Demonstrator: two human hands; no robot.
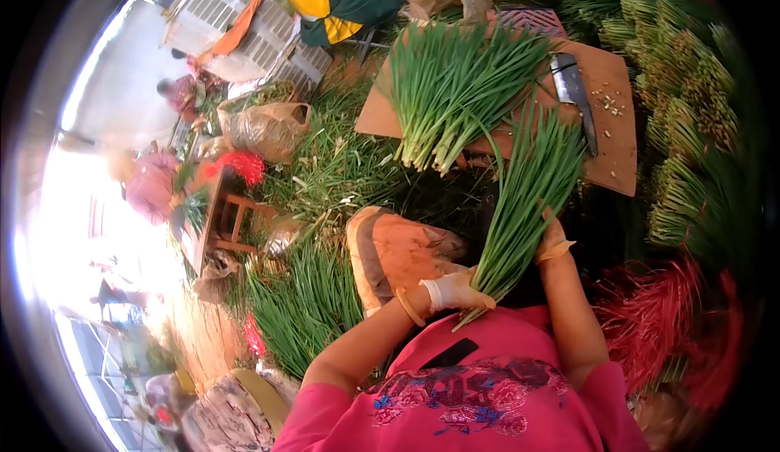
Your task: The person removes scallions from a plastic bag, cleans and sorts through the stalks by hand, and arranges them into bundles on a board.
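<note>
The white-cuffed left hand (465, 289) wraps its fingers round the narrow lower end of a long, green-leaved bunch (524, 204) near a flat brown board (619, 155); the right hand (553, 239) meets its side, finger closure hidden.

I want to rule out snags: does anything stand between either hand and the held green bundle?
Nothing visible except what look like gloves: the left hand grips the bundle near its base; the right hand meets its right side.
</note>
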